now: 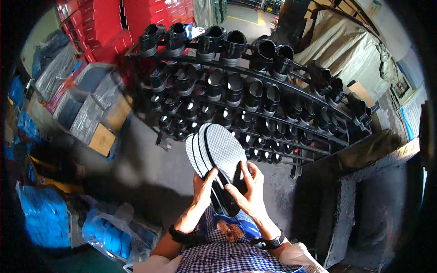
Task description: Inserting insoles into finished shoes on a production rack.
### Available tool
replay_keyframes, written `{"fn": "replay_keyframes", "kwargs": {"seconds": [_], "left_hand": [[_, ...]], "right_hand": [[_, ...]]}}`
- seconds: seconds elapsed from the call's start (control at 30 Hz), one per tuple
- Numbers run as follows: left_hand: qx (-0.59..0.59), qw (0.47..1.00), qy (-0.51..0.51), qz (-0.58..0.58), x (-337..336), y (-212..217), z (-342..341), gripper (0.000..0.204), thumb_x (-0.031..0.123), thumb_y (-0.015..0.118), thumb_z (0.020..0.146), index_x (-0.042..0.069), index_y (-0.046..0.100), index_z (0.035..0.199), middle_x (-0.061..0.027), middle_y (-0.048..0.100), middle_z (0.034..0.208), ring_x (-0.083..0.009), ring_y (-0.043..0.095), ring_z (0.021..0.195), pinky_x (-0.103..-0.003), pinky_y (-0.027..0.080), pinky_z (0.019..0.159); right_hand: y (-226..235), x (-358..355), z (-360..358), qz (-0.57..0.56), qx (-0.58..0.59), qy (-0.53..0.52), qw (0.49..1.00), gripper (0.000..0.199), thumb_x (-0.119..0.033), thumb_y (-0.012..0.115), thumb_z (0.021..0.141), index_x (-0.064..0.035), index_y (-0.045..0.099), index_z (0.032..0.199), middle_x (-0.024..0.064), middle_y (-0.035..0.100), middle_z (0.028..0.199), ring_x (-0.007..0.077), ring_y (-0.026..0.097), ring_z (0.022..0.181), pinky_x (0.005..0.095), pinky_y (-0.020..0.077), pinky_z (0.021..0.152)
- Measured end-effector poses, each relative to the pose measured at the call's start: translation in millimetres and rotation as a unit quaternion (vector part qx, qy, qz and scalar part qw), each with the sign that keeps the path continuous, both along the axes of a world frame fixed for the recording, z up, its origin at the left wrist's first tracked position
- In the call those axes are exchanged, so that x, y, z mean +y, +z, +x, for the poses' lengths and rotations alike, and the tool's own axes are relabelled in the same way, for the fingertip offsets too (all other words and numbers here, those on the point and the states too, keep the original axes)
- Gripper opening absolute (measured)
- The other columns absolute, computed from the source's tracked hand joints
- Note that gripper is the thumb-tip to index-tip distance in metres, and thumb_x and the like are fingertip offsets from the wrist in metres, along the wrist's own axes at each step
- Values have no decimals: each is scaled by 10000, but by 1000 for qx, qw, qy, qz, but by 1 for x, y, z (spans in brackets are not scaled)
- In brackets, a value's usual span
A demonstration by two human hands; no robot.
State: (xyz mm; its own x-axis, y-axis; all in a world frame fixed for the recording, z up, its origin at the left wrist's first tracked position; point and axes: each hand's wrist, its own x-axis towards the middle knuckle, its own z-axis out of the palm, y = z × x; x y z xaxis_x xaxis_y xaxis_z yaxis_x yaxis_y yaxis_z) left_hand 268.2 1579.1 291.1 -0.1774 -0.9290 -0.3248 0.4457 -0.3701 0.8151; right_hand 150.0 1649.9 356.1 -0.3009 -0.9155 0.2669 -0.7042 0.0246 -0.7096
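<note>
Both grips are closed on a fanned stack of insoles [216, 150], white-checked with dark edges, held upright in front of the chest. The left hand [202, 186] pinches the heel end from the left; the right hand [248, 191] wraps it from the right, thumb across the front. Just beyond stands a dark metal rack [291, 98] filled with rows of black shoes [227, 45]. On the floor at lower left, clear plastic bags [107, 230] hold blue pieces. Further left, open cardboard boxes [88, 107] hold grey sheets.
</note>
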Motion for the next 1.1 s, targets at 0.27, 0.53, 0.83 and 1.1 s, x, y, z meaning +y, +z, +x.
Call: {"fn": "replay_keyframes", "kwargs": {"seconds": [0.27,0.53,0.83,1.1], "left_hand": [[-12,1000,-17,-6,5,12,-51,458,155,576,821,-11,405,1212,-91,504,1133,-170,492,999,-288,405,846],[3,995,-95,32,7,0,-115,538,139,621,784,-20,362,1227,-151,491,1131,-208,506,1019,-306,428,847],[4,991,-108,74,8,-5,-191,400,157,682,733,-43,508,1032,-118,575,938,-174,560,829,-288,458,695],[10,990,-125,63,-11,-4,-193,361,114,648,760,-43,521,1060,-96,593,946,-160,569,834,-272,461,722]], "right_hand": [[-15,0,-57,60,-166,-28,984,711,-149,692,711,-8,321,1301,199,416,1269,268,390,1191,331,332,961],[-19,10,-101,13,-72,-21,997,612,-228,636,753,-34,360,1263,224,539,1054,350,535,982,375,428,835],[-26,9,-172,-2,-290,-120,949,217,-75,640,759,-32,487,907,5,541,725,71,476,639,208,406,607],[-25,-16,-206,37,-562,-70,823,169,-11,610,778,-14,513,916,18,577,755,77,524,681,210,424,652]]}}
